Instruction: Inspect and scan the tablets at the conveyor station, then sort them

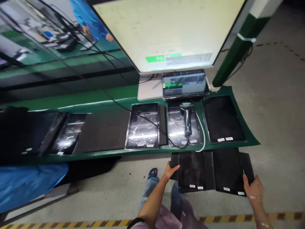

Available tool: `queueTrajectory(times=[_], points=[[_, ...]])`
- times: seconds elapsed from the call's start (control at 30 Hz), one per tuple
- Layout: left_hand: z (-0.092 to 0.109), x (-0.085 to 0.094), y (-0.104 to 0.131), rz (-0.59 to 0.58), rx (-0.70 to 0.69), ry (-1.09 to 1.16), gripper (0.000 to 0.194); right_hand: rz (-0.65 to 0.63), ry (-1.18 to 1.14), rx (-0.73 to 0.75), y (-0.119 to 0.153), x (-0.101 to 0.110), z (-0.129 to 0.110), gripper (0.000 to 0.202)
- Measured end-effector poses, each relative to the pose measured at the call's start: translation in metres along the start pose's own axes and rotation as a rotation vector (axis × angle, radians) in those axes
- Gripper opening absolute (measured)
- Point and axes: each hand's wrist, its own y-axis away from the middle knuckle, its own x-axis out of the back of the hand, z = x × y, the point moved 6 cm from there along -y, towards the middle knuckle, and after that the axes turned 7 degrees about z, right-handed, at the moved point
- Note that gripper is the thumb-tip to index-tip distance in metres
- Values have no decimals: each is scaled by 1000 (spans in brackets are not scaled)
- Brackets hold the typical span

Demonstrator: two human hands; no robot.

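A green bench [111,103] is running across the view, carrying a row of dark tablets: one glossy tablet [143,125] is lying near the middle with a black cable [133,111] trailing over it, another tablet [182,125] just to its right is lying under a handheld scanner [187,117], and a matte black tablet [222,117] with two white labels is sitting at the bench's right end. A white cable [202,130] is curving down beside the scanner. Behind them a small screen [184,83] is glowing with a green bar, under a large pale monitor [166,31] that is showing a green band near its lower edge. A green post [238,47] is standing at the right on the grey floor [274,111], and a blue cloth [28,181] is hanging in the lower left. Below the bench edge, over the floor, the person is holding a spread of overlapping black tablets [209,171], dark and reflective, each bearing small white labels along its near edge; how many are stacked is probably four, though the overlap makes it hard to tell. The left hand [170,171] is gripping the spread's left edge with fingers curled around it, and the right hand [254,187] is clasping the right corner, its fingers closed on the edge
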Motion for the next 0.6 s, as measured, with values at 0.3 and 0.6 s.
queueTrajectory(times=[0.3,0.6], points=[[87,134,101,53,-514,-244,16,-200,-648,367,172,57,-312,35],[217,268,53,257,-894,-550,47,-323,-540,77,197,16,-501,55]])
